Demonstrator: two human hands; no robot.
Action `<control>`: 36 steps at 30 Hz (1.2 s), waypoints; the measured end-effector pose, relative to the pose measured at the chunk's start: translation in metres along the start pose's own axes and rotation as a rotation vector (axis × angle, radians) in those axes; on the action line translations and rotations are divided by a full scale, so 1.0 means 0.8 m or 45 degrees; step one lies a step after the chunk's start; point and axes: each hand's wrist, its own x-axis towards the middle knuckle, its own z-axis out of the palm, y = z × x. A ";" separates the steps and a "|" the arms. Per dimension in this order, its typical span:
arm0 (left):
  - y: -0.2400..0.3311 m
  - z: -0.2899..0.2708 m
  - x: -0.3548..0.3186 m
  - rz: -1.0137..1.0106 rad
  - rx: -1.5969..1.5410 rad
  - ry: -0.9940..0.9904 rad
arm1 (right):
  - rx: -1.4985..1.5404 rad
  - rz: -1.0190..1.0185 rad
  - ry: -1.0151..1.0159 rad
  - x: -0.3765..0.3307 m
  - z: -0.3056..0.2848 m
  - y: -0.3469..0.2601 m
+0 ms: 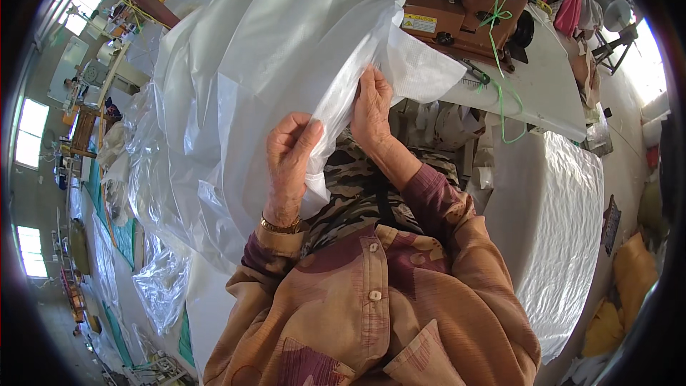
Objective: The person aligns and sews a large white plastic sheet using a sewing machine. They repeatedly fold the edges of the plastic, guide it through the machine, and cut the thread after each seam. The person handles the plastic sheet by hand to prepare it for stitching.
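A large white woven plastic sheet (264,64) spreads across the work surface and hangs down toward my lap. My left hand (291,157) pinches its folded edge between thumb and fingers. Farther along the same edge, my right hand (373,104) grips the fabric with bent fingers. Between the two hands the edge is gathered into a narrow fold. At the far end, the edge runs up to the presser foot of a brown sewing machine (457,11). A loose flap of sheet lies to the right of my right hand.
Green thread (500,93) trails from the machine over the pale table (550,93). A stack of white sheeting (547,236) stands at right. Clear plastic film (161,286) is heaped at left. Yellow sacks (629,279) lie on the floor at far right.
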 end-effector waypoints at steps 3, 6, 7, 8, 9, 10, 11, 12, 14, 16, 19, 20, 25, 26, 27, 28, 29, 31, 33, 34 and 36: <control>-0.004 -0.006 0.000 -0.003 0.080 -0.083 | -0.267 -0.003 -0.001 -0.002 0.004 0.004; -0.024 -0.012 0.001 0.003 0.182 -0.132 | -0.308 0.119 -0.057 0.002 0.007 0.010; -0.023 -0.010 0.000 -0.013 0.144 -0.116 | -0.387 0.167 -0.101 0.001 0.003 0.008; -0.020 -0.009 0.000 -0.029 0.107 -0.100 | -0.466 0.215 -0.144 0.000 -0.004 0.001; -0.019 -0.008 -0.002 -0.047 0.064 -0.082 | -0.550 0.266 -0.187 -0.004 -0.014 -0.006; -0.018 -0.009 -0.003 -0.064 0.038 -0.077 | -0.655 0.193 -0.205 -0.016 -0.021 -0.019; -0.017 -0.009 -0.003 -0.075 0.009 -0.074 | -0.762 0.113 -0.227 -0.034 -0.028 -0.041; -0.017 -0.010 -0.001 -0.087 -0.024 -0.078 | -0.870 0.026 -0.243 -0.046 -0.040 -0.059; -0.022 -0.015 -0.001 -0.069 0.008 -0.114 | -0.845 -0.359 -0.028 -0.058 -0.072 -0.076; -0.024 -0.017 -0.004 -0.079 0.006 -0.129 | -1.547 -1.077 0.081 -0.047 -0.106 -0.109; -0.022 -0.016 -0.005 -0.111 0.002 -0.152 | -1.792 -1.237 0.357 -0.027 -0.106 -0.137; -0.025 -0.015 -0.005 -0.106 0.024 -0.150 | -1.461 -1.008 0.324 -0.017 -0.116 -0.136; -0.020 -0.009 -0.007 -0.086 0.055 -0.150 | -0.497 0.034 0.123 -0.008 -0.137 -0.148; -0.020 -0.009 -0.007 -0.073 0.061 -0.152 | -0.458 -0.097 -0.006 -0.007 -0.147 -0.138; -0.022 -0.009 -0.007 -0.060 0.068 -0.155 | -0.656 -0.290 0.016 -0.015 -0.139 -0.137; -0.021 -0.010 -0.008 -0.050 0.103 -0.153 | -0.852 -0.490 0.034 -0.028 -0.123 -0.137; -0.021 -0.010 -0.008 -0.040 0.138 -0.152 | -1.044 -0.695 0.051 -0.042 -0.109 -0.139; -0.014 -0.008 -0.009 -0.050 0.191 -0.161 | -1.394 -0.969 -0.176 -0.067 -0.084 -0.151; -0.002 -0.004 -0.009 -0.086 0.222 -0.189 | -1.551 -1.181 -0.513 -0.084 -0.052 -0.156; -0.002 -0.003 -0.011 -0.078 0.214 -0.179 | -1.541 -1.186 -0.505 -0.086 -0.049 -0.149; -0.001 -0.002 -0.013 -0.051 0.194 -0.161 | -1.375 -0.835 -0.136 -0.081 -0.066 -0.143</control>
